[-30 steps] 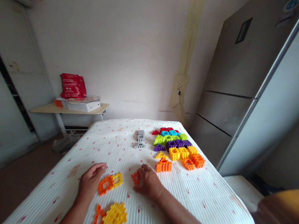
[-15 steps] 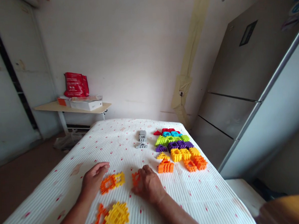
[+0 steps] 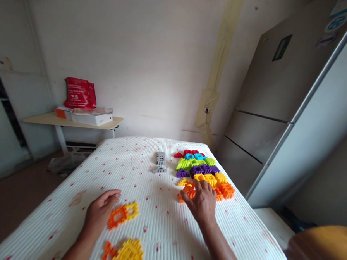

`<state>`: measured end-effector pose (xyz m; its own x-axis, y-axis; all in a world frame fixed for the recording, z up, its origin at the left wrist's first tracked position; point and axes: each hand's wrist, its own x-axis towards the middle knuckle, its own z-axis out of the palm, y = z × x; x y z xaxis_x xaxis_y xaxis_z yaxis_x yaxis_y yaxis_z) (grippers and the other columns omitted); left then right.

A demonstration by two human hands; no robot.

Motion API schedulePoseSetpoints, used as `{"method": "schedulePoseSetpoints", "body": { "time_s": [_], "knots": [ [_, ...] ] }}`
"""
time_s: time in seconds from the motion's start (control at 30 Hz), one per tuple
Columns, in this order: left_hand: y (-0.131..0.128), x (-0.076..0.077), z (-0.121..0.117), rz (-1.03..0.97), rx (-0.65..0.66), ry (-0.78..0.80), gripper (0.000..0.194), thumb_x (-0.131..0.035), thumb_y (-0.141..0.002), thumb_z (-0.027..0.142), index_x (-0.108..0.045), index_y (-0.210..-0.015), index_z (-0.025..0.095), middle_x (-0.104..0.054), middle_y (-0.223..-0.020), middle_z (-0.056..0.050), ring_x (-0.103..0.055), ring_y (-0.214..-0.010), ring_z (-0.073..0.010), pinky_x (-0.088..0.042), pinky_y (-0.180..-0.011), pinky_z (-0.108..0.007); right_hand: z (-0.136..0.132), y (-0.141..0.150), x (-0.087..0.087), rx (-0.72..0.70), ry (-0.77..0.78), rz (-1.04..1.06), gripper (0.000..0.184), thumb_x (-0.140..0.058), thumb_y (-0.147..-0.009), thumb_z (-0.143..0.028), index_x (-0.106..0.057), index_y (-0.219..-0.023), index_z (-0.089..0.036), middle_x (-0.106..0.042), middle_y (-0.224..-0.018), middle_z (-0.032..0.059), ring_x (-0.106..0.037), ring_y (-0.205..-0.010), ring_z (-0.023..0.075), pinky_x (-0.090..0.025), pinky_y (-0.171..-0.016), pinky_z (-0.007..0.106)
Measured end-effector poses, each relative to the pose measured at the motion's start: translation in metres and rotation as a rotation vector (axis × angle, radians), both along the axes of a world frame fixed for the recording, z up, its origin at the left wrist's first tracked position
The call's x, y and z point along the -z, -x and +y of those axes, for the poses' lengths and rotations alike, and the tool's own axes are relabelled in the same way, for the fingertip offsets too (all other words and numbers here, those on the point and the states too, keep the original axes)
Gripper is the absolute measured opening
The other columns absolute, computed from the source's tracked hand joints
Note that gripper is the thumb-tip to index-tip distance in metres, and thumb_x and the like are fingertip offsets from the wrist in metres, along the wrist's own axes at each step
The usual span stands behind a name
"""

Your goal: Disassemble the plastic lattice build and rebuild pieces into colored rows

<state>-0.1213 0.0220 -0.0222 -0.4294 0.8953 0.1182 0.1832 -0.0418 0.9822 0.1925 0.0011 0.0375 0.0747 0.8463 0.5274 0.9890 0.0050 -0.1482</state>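
Observation:
My right hand is over the orange interlocking blocks on the right. Its thumb and fingers are around an orange block, partly hidden by the hand. My left hand rests on its side on the cloth with fingers loosely bent, holding nothing. Just right of it lie a flat orange piece and a yellow piece, joined edge to edge. Nearer me are a yellow toothed block and a thin orange piece, side by side.
Rows of yellow, purple, green, blue and red blocks stand behind. Grey blocks lie mid-table. A refrigerator stands right; a side table with a red bag is back left.
My right hand has moved right and forward to the orange blocks. The orange piece under it before is gone from that spot. My left hand stays beside the joined pieces; the view has shifted slightly.

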Motion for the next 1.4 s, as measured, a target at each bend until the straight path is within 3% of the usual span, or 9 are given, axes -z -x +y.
{"method": "schedulePoseSetpoints", "body": {
  "time_s": [0.37, 0.63, 1.4],
  "knots": [
    [0.003, 0.006, 0.004, 0.016, 0.009, 0.023, 0.023, -0.061, -0.058, 0.039, -0.066, -0.074, 0.023, -0.069, -0.065, 0.002, -0.065, -0.068, -0.0194, -0.051, -0.063, -0.027, 0.002, 0.004, 0.013, 0.085, 0.029, -0.030, 0.046, -0.053, -0.078, -0.057, -0.061, -0.100, -0.017, -0.058, -0.090, 0.0101, -0.052, -0.089, 0.0275, -0.032, -0.073, 0.036],
    [0.005, 0.011, 0.005, 0.011, 0.019, 0.012, 0.025, -0.061, -0.059, 0.041, -0.066, -0.076, 0.022, -0.069, -0.068, 0.002, -0.065, -0.070, -0.0195, -0.051, -0.065, -0.027, 0.003, 0.007, 0.012, 0.095, 0.026, -0.032, 0.044, -0.053, -0.078, -0.057, -0.062, -0.096, -0.018, -0.058, -0.090, 0.0103, -0.052, -0.088, 0.0271, -0.032, -0.072, 0.036],
    [0.003, 0.008, 0.004, 0.006, 0.011, 0.018, 0.027, -0.061, -0.057, 0.042, -0.066, -0.075, 0.022, -0.069, -0.068, 0.001, -0.065, -0.069, -0.0199, -0.052, -0.064, -0.027, 0.002, 0.007, 0.013, 0.096, 0.001, -0.048, 0.048, -0.052, -0.077, -0.059, -0.061, -0.100, -0.018, -0.058, -0.089, 0.0102, -0.051, -0.088, 0.0271, -0.032, -0.073, 0.036]
  ]
}}
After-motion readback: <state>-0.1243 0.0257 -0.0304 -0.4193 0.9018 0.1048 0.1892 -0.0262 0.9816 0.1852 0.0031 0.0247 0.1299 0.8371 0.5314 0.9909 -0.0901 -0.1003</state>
